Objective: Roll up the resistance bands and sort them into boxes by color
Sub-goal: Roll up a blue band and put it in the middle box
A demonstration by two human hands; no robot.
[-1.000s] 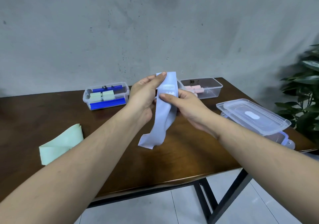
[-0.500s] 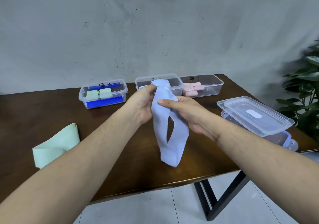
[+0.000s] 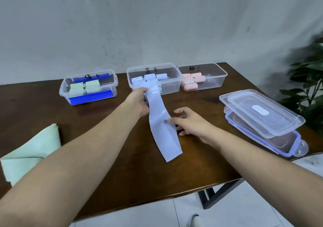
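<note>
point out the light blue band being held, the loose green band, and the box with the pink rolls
Light blue flat resistance band (image 3: 161,130): head view, middle of strip.
Light green folded resistance band (image 3: 33,149): head view, flat face.
Clear plastic box of pink rolls (image 3: 216,81): head view, bare front wall.

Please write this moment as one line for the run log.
stage: laying flat | left hand: grips blue band | right hand: open, touches band | table

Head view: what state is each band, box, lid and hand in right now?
Blue band: unrolled, flat on table.
Left hand: grips band's far end.
Right hand: open, touching band's edge.
Green band: folded, unrolled.
Three boxes: open, holding rolls.
Lids: off, stacked.
</note>
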